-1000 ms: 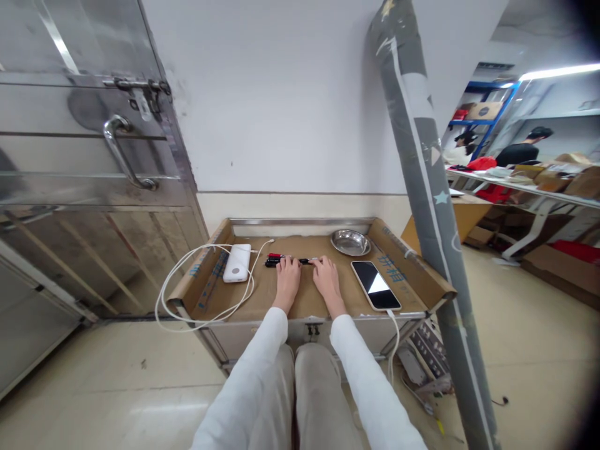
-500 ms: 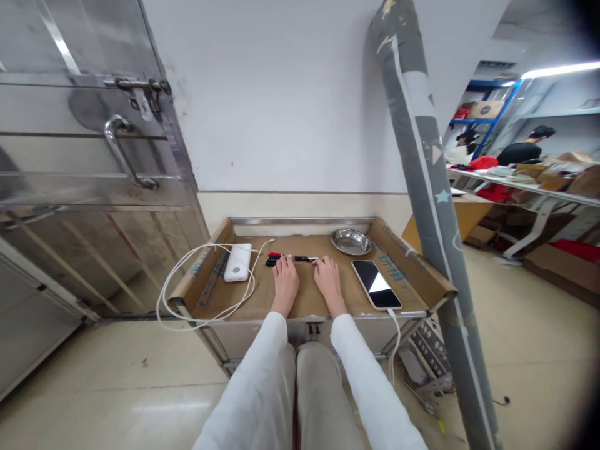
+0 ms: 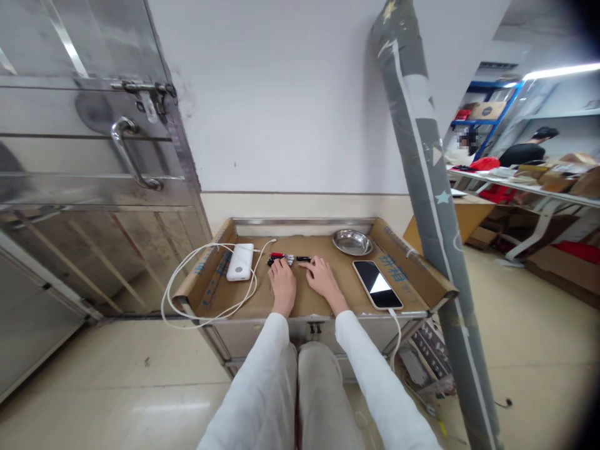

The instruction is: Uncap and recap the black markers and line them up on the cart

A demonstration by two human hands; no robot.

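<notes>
On the brown cardboard top lies a small bunch of pens (image 3: 280, 257) with black, red and whitish parts. My left hand (image 3: 282, 286) bends its fingers together over the near side of this bunch, partly covering it. A short black piece (image 3: 304, 258), like a pen part or cap, lies just right of the bunch. Close to its near edge is my right hand (image 3: 322, 277), index finger stretched toward it and the other fingers loosely bent. Whether that fingertip touches the black piece, I cannot tell.
A white power bank (image 3: 240, 262) with a looped white cable (image 3: 171, 294) lies left. To the right are a phone (image 3: 376, 284) on a cable and a round metal dish (image 3: 352, 242). A grey roll (image 3: 429, 156) leans beside the cart. Two people sit farther back.
The long dark pen between my hands no longer spans them; a short black piece lies there, apart from the bunch. My right hand has turned leftward, its index finger extended. The view shifted slightly.
</notes>
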